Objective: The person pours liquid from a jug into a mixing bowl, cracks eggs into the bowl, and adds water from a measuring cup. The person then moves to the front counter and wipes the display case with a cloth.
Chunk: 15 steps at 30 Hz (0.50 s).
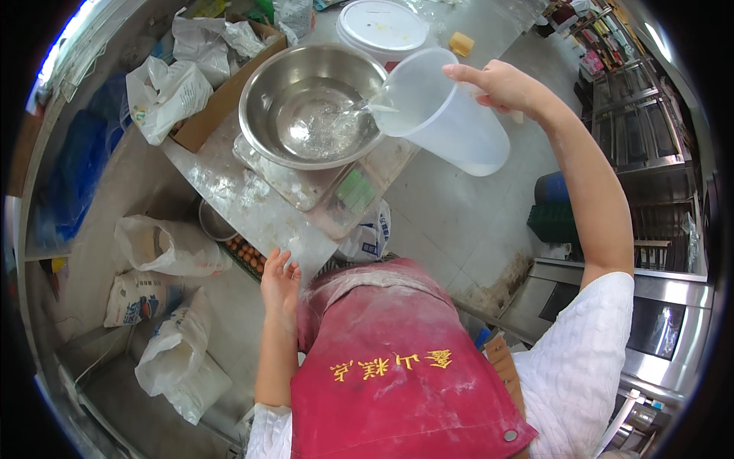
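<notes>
My right hand [504, 89] grips a translucent plastic pitcher [459, 137], tipped to the left so that clear liquid runs from its lip. The stream falls into a wide stainless steel bowl [258, 132], where the liquid surface ripples. Under the bowl is a digital kitchen scale [327, 212] with a green display, its casing dusted with white powder. My left hand [281, 281] holds nothing, its fingers apart and slightly curled, near the front edge of the metal worktable [229, 186].
A lidded white bucket [381, 26] stands behind the bowl. Left of it is a cardboard box [223, 94] with plastic bags. Below the table are a crate of eggs [246, 255] and open sacks [178, 356]. Metal racks [636, 126] line the right side.
</notes>
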Tool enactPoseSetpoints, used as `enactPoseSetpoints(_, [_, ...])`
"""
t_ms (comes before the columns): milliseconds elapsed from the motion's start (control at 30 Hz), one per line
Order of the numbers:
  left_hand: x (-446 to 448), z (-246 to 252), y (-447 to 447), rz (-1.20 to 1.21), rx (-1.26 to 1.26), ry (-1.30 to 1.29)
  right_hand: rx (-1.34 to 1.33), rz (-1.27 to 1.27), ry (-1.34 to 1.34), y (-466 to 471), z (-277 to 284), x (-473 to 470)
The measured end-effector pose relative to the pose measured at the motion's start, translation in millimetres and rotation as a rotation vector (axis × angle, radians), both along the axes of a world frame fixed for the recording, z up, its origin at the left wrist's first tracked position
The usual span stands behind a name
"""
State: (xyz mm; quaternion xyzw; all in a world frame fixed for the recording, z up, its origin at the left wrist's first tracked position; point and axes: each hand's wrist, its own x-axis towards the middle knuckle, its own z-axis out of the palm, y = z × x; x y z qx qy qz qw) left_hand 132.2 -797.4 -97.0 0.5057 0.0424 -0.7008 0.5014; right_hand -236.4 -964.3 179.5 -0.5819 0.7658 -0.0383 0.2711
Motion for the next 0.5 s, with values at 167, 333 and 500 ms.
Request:
enactPoseSetpoints(167, [-2.0, 4.5, -4.0, -0.006, 0.0, -0.027, 0.007, -0.019, 0.034, -3.3, 5.6, 2.7])
enactPoseSetpoints(333, [-0.2, 6.1, -2.9, -0.002, -0.008, -0.024, 0.008, -0.029, 0.046, -4.5, 2.3, 2.7])
enactPoseSetpoints(500, [1.1, 2.5, -3.5, -0.002, 0.001, -0.025, -0.018, -0.014, 0.009, -1.2, 6.8, 6.6])
